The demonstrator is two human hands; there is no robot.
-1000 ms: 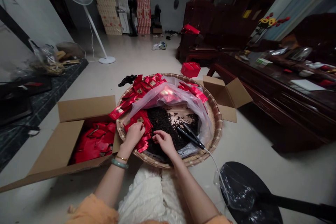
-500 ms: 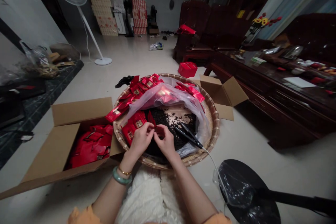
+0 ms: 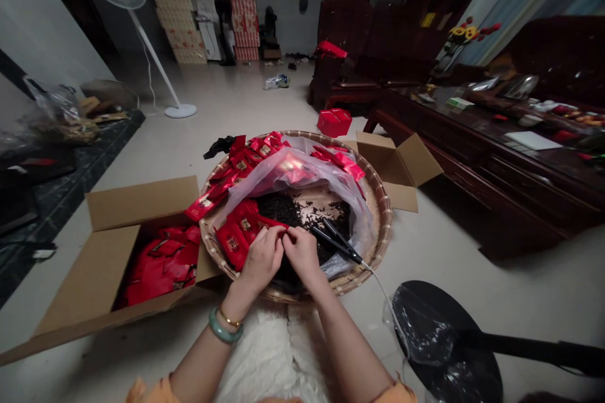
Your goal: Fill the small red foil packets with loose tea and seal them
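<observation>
Where the fingertips [image 3: 280,236] of the left hand [image 3: 261,259] and right hand [image 3: 302,254] meet, they close in a pinch on the edge of a red sachet [image 3: 268,222], though the hands hide most of it. The sachet lies just above a mound of dark loose tea [image 3: 283,211], and both hands hover over the near rim of a round woven bamboo tray [image 3: 380,227]. More gold-labelled red sachets [image 3: 231,244] lie in a heap beside the left hand, and others [image 3: 248,154] fan across the far side of the tray. A clear plastic bag [image 3: 307,170] is draped over the middle of the tray, between those far sachets and the tea. Black heat-sealing tongs [image 3: 335,240] rest on the tea just beside the right hand, their white cord [image 3: 380,293] trailing over the rim. To the left, an open cardboard box [image 3: 142,201] is filled with loose red packets [image 3: 155,267]. A second open cardboard box [image 3: 401,164] sits behind the tray on the right. A jade bangle [image 3: 225,326] and a thin gold bracelet [image 3: 229,319] circle the left wrist.
</observation>
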